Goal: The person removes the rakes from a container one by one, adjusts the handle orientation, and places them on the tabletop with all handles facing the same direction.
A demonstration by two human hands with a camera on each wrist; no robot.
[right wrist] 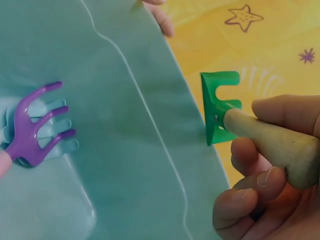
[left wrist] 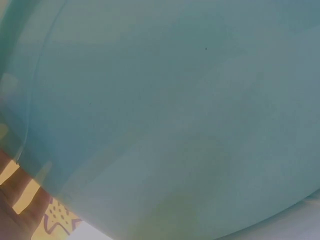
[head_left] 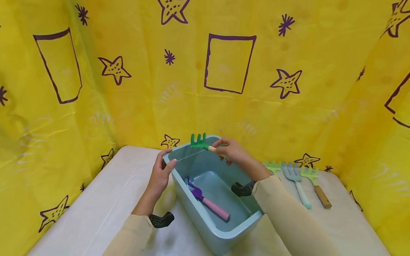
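My right hand [head_left: 232, 150] pinches the pale wooden handle of a small green hand rake [head_left: 200, 141] above the far rim of a blue-green plastic bin [head_left: 216, 232]. In the right wrist view, the thumb and fingers wrap around the handle of the rake [right wrist: 215, 112], its tines pointing away. My left hand [head_left: 160, 174] holds the bin's far left corner, with the thumb at the rim; the left wrist view shows mostly the bin's wall [left wrist: 175, 110]. A purple hand rake [head_left: 196, 192] with a pink handle lies inside the bin, leaning along its left side.
Right of the bin, on the white-covered table [head_left: 353, 239], lie a light green rake [head_left: 272, 166] partly hidden by my arm, a pale blue garden fork [head_left: 297, 183], and a light green rake with a brown handle [head_left: 319, 190]. Yellow patterned curtain [head_left: 144, 30] surrounds the table.
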